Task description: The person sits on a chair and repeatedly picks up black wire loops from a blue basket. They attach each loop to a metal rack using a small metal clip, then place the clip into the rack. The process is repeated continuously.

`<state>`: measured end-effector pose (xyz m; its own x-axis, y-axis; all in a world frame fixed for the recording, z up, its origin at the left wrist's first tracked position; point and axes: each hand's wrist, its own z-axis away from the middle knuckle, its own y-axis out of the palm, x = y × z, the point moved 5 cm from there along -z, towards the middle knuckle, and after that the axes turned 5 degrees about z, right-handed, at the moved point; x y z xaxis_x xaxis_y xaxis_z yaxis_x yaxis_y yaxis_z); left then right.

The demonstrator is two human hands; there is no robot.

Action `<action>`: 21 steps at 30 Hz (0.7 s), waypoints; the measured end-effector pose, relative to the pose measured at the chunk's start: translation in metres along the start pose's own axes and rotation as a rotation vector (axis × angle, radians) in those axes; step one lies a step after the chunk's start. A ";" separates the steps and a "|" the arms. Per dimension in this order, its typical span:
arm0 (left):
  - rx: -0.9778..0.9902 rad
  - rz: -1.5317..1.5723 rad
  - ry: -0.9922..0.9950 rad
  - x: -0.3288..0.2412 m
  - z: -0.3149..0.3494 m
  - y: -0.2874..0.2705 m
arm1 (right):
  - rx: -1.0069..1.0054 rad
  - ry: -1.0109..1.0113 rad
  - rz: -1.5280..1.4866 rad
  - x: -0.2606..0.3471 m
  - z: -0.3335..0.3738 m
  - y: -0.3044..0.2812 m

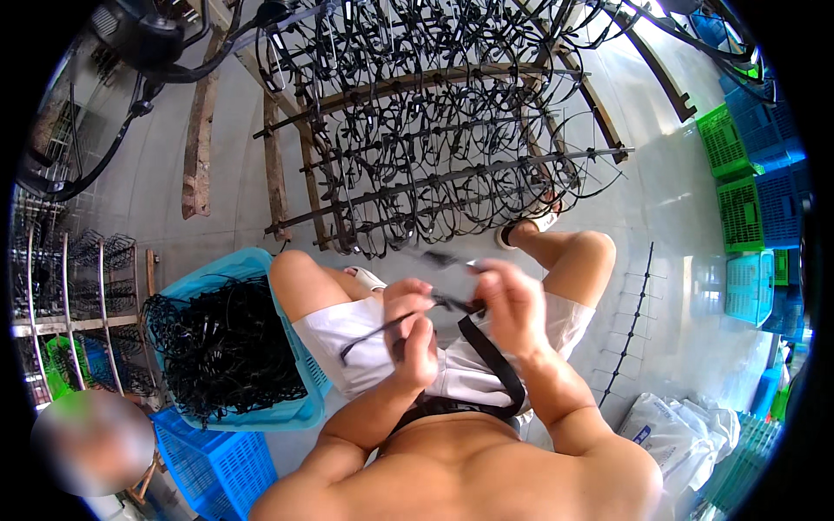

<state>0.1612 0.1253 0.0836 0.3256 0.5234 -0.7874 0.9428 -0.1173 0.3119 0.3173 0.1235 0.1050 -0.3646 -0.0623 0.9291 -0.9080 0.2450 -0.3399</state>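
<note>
In front of my lap both hands are raised close together. My left hand has its fingers curled round a thin black curved piece, whose narrow end sticks out to the left. My right hand pinches dark parts at the other side, smeared by motion, so their exact kind is unclear. A wide black strap curves from my waist up to just below the hands. Left of my knee, a light-blue basket holds a heap of tangled black thin pieces.
Ahead stands a rack hung with many black curved pieces. A thin barbed rod lies on the floor at right, near white plastic bags. Green crates stack along the right. A blue crate and a person are at lower left.
</note>
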 end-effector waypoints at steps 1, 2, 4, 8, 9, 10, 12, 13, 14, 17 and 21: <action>-0.052 0.129 -0.058 -0.002 0.000 -0.004 | -0.111 0.088 -0.037 -0.002 0.001 -0.014; 0.007 0.212 -0.036 -0.009 -0.003 -0.004 | -0.198 0.167 -0.106 -0.003 -0.002 -0.032; 0.131 0.231 0.015 -0.013 -0.006 -0.007 | -0.383 0.242 -0.220 -0.005 -0.019 -0.063; 0.384 -0.302 -0.126 0.014 -0.024 0.014 | -0.499 0.298 -0.251 -0.002 -0.057 -0.058; 0.381 -0.385 -0.193 0.031 -0.022 0.013 | -0.377 0.251 -0.276 -0.009 -0.067 -0.044; 0.327 -0.394 -0.193 0.042 -0.025 0.017 | -0.307 0.215 -0.172 -0.013 -0.075 -0.036; 0.225 -0.447 -0.162 0.061 -0.035 0.024 | -0.218 0.153 0.014 -0.027 -0.092 -0.016; 0.180 -0.491 -0.137 0.068 -0.039 0.027 | -0.199 0.132 0.096 -0.030 -0.098 -0.007; 0.133 -0.535 -0.112 0.073 -0.042 0.028 | -0.201 0.089 0.152 -0.028 -0.099 -0.002; 0.246 -0.695 -0.104 0.093 -0.045 0.038 | -0.157 0.208 0.040 -0.058 -0.121 0.017; 0.221 -0.767 -0.061 0.099 -0.042 0.036 | -0.163 0.270 -0.038 -0.086 -0.147 0.040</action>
<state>0.2241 0.2088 0.0393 -0.4221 0.4797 -0.7692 0.8956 0.0892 -0.4359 0.3428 0.2813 0.0335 -0.2430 0.1790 0.9534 -0.8668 0.4011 -0.2963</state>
